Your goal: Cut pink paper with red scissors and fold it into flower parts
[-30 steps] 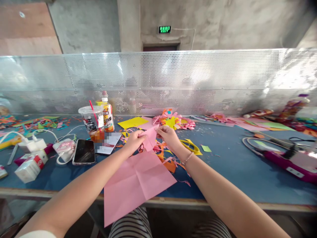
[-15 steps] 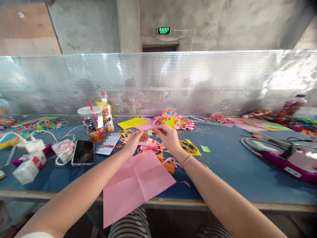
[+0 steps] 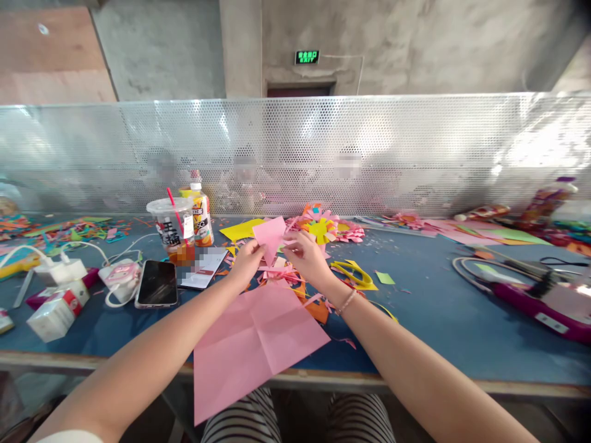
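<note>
A small folded piece of pink paper (image 3: 270, 236) stands up between my two hands, over the scraps at the middle of the table. My left hand (image 3: 249, 261) pinches its lower left side. Beside its right edge is my right hand (image 3: 305, 253), thumb and fingers bent close together; whether they touch the paper I cannot tell. A large creased pink sheet (image 3: 258, 344) lies below my hands and hangs over the table's front edge. Yellow-handled scissors (image 3: 355, 275) rest right of my right wrist. Pink and yellow paper flowers (image 3: 323, 229) sit behind my hands.
To the left are a phone (image 3: 157, 283), a lidded cup (image 3: 173, 227) with a red straw, a drink bottle (image 3: 201, 215) and chargers (image 3: 120, 277). A purple power strip (image 3: 540, 311) lies right. Behind the table rises a perforated metal screen (image 3: 295, 154).
The folded pink paper has come up into clear view between my hands. My left hand has turned and now pinches it; my right hand has shifted slightly.
</note>
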### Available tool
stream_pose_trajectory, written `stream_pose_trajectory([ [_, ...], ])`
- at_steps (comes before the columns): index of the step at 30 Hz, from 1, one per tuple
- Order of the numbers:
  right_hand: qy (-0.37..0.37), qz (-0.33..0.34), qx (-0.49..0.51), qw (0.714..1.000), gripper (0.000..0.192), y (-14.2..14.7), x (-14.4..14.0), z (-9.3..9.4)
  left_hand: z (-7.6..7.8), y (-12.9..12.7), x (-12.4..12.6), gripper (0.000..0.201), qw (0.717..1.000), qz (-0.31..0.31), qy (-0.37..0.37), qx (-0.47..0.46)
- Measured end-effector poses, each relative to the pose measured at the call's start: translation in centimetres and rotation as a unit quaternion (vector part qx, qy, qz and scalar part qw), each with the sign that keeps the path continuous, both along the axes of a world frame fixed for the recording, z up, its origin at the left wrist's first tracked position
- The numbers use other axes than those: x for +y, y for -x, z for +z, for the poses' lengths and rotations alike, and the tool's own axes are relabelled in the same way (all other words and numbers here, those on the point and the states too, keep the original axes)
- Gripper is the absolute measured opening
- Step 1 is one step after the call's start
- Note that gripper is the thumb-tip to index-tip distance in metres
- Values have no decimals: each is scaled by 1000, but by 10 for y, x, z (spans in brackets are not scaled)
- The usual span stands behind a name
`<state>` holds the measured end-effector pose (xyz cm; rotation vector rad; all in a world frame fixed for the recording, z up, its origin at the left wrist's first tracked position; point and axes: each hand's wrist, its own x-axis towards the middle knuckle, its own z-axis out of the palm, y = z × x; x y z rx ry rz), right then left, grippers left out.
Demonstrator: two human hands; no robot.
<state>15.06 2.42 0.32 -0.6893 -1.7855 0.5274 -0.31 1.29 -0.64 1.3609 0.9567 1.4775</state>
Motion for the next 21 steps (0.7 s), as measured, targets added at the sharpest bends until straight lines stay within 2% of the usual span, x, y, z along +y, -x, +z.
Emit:
stream_pose_trajectory([
  [4, 99, 2, 56, 993, 34, -2, 5, 2, -2, 0, -1, 25, 999, -15, 2, 31],
  [10, 159, 42, 99, 981, 10, -4, 3, 8, -2, 0, -5, 26, 995, -47, -21, 88],
  [12, 184, 75, 136, 971, 7, -5, 4, 8, 1, 0, -7, 31, 996, -68, -4, 65],
  [17, 248, 177, 232, 924, 7, -10, 6, 7, 8, 2, -12, 51, 974, -201, 94, -46],
  [19, 263, 203, 234, 914, 5, -10, 4, 7, 9, 0, -14, 44, 973, -203, 101, -33],
  [21, 264, 214, 215, 916, 4, -8, 2, 7, 7, -1, -15, 38, 977, -194, 87, 5],
])
